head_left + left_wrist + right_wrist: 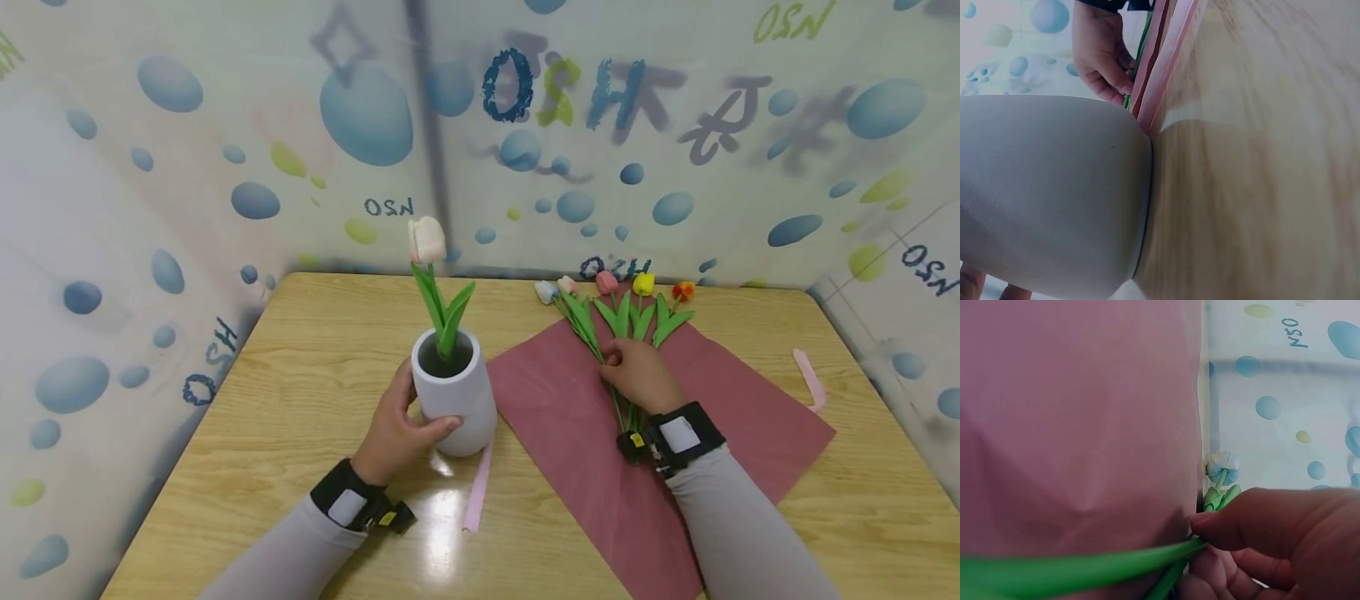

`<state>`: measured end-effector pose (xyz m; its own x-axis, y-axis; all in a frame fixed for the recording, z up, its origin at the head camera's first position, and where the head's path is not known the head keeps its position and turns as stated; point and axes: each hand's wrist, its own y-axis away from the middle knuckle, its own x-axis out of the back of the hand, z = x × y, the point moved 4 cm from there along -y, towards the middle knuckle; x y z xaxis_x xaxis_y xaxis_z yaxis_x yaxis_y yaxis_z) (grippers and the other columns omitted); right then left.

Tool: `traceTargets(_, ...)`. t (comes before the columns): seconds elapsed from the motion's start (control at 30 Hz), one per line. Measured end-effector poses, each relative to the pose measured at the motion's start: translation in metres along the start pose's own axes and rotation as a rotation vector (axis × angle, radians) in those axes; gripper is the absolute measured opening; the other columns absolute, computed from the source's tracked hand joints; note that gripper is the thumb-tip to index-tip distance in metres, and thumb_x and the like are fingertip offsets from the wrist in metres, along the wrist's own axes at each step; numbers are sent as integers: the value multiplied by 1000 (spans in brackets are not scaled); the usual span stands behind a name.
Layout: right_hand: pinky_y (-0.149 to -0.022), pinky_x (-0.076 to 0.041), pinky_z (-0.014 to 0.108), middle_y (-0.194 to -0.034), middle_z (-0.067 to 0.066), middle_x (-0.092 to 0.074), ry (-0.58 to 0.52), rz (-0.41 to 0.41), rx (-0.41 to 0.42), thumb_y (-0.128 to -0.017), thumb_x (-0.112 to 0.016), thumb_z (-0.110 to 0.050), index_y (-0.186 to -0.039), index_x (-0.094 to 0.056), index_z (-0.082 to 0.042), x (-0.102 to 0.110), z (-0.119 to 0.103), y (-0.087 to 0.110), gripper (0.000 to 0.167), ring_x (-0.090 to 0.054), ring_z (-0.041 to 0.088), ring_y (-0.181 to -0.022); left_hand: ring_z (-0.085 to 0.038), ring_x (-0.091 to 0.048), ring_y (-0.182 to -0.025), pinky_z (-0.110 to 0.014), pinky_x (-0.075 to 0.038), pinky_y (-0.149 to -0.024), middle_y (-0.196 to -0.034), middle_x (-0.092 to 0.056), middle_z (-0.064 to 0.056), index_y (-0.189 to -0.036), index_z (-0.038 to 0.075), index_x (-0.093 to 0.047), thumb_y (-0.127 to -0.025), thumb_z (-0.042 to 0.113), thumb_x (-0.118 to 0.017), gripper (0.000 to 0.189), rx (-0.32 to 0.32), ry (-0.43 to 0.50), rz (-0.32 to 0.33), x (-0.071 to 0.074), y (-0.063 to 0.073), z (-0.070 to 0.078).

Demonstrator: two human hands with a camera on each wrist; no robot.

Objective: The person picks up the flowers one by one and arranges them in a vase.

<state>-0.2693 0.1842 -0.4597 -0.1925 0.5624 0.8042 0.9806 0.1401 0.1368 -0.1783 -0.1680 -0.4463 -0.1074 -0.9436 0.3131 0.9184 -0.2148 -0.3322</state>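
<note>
A white vase point(454, 408) stands on the wooden table with one white tulip point(427, 242) in it. My left hand point(401, 429) grips the vase, the thumb across its front and the fingers round its left side. Over the mauve wrapping paper point(555, 392), my right hand point(641, 375) pinches a green stem point(1147, 553) between thumb and fingers. Artificial tulips lie there in a fan: a pale blue tulip point(547, 292), a pale pink one, a pink tulip point(607, 282), a yellow tulip point(643, 284) and an orange tulip point(683, 291). The right hand and wrist strap cover part of their stems.
A pink ribbon point(477, 492) lies by the vase's base, and another ribbon piece point(810, 379) lies right of the paper. Behind the table point(330, 333) hangs a patterned curtain point(465, 150), close along the back edge and both sides.
</note>
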Motion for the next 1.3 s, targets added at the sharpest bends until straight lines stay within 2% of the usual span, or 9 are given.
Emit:
traceTargets(0.17,-62,-43,30,-89,11,-67,-11,21,16,-94,-68,-15,-117,-70,3,0,2,-2,29,-57,20,-72,-14,-56,-131,-58,-44,-110,-145,-57,-3,-157,25,-39,-80,7,-86,93,-14,1,1,0,0,-1)
traceTargets(0.43,-60,-43,29,-95,13,-68,-60,17,5,-95,-64,-15,-131,-65,6,2,4,-2,42,-56,18,-70,-14,-56,-131,-48,-46,-110,-144,-57,-3,-157,25,-39,-80,6,-86,93,-28,-3,0,0,0,0)
traceTargets(0.73,-63,-46,31,-101,16,-66,-127,13,10,-98,-58,-12,-133,-62,5,9,3,1,40,-58,20,-74,-12,-55,-131,-37,-47,-109,-145,-56,-3,-158,24,-39,-79,6,-86,93,-25,-7,6,0,0,1)
traceTargets(0.87,-64,-48,32,-106,19,-67,-173,15,32,-101,-57,-14,-134,-60,5,12,2,2,39,-60,20,-73,-13,-55,-132,-40,-46,-110,-146,-56,-3,-158,25,-39,-79,7,-86,93,-24,-5,5,0,0,1)
traceTargets(1.0,-68,-50,32,-113,20,-66,-214,30,47,-104,-58,-17,-136,-59,2,15,2,3,38,-61,22,-81,-13,-55,-132,-41,-46,-111,-146,-56,-3,-158,25,-38,-79,7,-85,94,-20,-5,3,0,-1,1)
traceTargets(1.13,-69,-52,31,-114,18,-64,-299,29,41,-105,-59,-18,-135,-58,1,19,-2,4,36,-61,23,-85,-13,-55,-132,-41,-46,-110,-146,-56,-3,-158,24,-38,-79,7,-85,93,-18,-8,5,0,-1,1)
traceTargets(1.3,-71,-56,30,-112,13,-58,-470,-4,24,-106,-60,-24,-137,-53,2,24,-9,8,41,-60,18,-83,-13,-55,-132,-40,-46,-110,-147,-56,-4,-158,24,-38,-79,7,-85,93,-20,-6,5,0,-1,2)
